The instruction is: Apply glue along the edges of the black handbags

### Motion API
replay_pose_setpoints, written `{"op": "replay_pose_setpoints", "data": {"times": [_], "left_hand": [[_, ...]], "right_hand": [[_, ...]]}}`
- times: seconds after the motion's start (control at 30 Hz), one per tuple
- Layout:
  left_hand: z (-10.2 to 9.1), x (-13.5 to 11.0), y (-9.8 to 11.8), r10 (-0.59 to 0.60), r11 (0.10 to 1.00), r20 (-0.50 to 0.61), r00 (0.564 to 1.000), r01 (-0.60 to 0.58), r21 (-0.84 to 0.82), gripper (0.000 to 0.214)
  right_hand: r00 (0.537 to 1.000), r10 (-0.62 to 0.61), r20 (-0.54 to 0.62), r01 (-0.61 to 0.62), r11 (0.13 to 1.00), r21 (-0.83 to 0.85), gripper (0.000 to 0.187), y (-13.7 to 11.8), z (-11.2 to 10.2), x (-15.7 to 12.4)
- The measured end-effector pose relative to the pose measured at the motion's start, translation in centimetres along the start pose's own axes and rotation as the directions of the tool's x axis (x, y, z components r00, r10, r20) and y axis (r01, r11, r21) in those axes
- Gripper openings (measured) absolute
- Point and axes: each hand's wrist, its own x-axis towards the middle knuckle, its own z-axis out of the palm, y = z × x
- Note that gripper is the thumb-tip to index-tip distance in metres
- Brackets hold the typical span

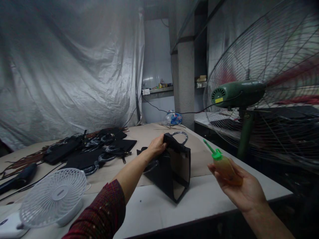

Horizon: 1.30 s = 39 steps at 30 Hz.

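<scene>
Writing first: yellow label (pixel 219 100) on the back of the green motor of the big fan (pixel 236 94), right of frame, too small to read. Small badge on the hub of the white desk fan (pixel 53 197), lower left, also not legible. Blue-and-white packet (pixel 174 118) at the far end of the surface (pixel 204 199) has print on it, blurred, can't make it out. My left hand (pixel 157 145), centre of frame, is curled over the top edge of the black bag (pixel 171 172), fingers folded down on the near side of the rim, thumb side hidden, so a closed grip w/ no gap showing. The bag stands upright on the surface approx. mid-frame, its open end panel showing a tan inside, and a round handle loop (pixel 179 134) sticks up just behind my knuckles. My dark red checked sleeve (pixel 102 212) runs in from the bottom edge. My right hand (pixel 239 189), lower right, is palm-up and half closed round a small bottle (pixel 223 164): amber-ish body lying in the fingers, green cap and thin green nozzle pointing up-left toward the bag, not touching it. The bottle is held off the surface, well to the right of the bag. Left of the bag, a pile of black bags (pixel 94 151) w/ ring handles lies flat; a black handheld tool (pixel 18 179) sits at the far left edge. Grey plastic sheeting (pixel 69 66) fills the upper left.
</scene>
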Motion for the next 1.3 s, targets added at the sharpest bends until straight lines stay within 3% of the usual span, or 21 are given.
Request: {"op": "replay_pose_setpoints", "data": {"times": [0.13, 0.2, 0.27, 0.33, 0.4, 0.67, 0.87, 1.0, 1.23, 1.3], "left_hand": [[-0.5, 0.0, -0.5, 0.068, 0.996, 0.091, 0.994, -0.063, -0.060, 0.072], [-0.6, 0.1, -0.6, 0.096, 0.994, 0.114, 0.989, -0.089, -0.066, 0.079], [-0.5, 0.2, -0.5, 0.114, 0.993, 0.116, 0.987, -0.109, -0.050, 0.061], [-0.3, 0.2, -0.3, 0.123, 0.992, 0.086, 0.989, -0.122, -0.021, 0.029], [-0.1, 0.1, -0.1, 0.131, 0.991, 0.036, 0.991, -0.132, 0.008, 0.019], [-0.5, -0.8, -0.8, 0.094, 0.993, -0.015, 0.995, -0.093, 0.076, 0.041], [-0.9, -0.7, -0.5, 0.061, 0.992, 0.080, 0.995, -0.069, 0.103, 0.047], [-0.9, -0.7, -0.5, 0.068, 0.996, 0.131, 0.989, -0.075, 0.054, 0.068], [-1.0, -1.4, -0.9, 0.149, 0.989, 0.165, 0.975, -0.148, -0.016, 0.072], [-1.0, -1.4, -0.7, 0.154, 0.988, 0.139, 0.978, -0.156, 0.004, 0.065]], "right_hand": [[0.999, -0.011, -0.034, 0.011, 1.000, 0.017, 0.020, -0.3, -1.3, 0.2], [0.999, -0.015, -0.029, 0.015, 1.000, 0.004, 0.019, -0.5, -1.9, 0.4], [1.000, -0.024, -0.009, 0.024, 1.000, -0.006, 0.018, -0.7, -2.3, 0.5], [1.000, -0.029, -0.010, 0.029, 1.000, -0.004, 0.018, -0.9, -2.6, 0.4], [0.999, -0.023, -0.034, 0.024, 1.000, 0.010, 0.019, -0.9, -2.7, 0.2], [0.989, 0.022, -0.147, -0.020, 1.000, 0.018, 0.023, -0.5, -2.2, -2.0], [0.988, 0.033, -0.154, -0.027, 0.999, 0.039, 0.023, 0.0, -2.3, -2.7], [0.989, 0.026, -0.146, -0.018, 0.998, 0.053, 0.021, 0.0, -3.2, -2.6], [0.986, 0.054, -0.159, -0.042, 0.996, 0.078, 0.018, 0.1, -3.9, -2.8], [0.987, 0.056, -0.151, -0.042, 0.995, 0.089, 0.018, 0.3, -4.1, -2.8]]}}
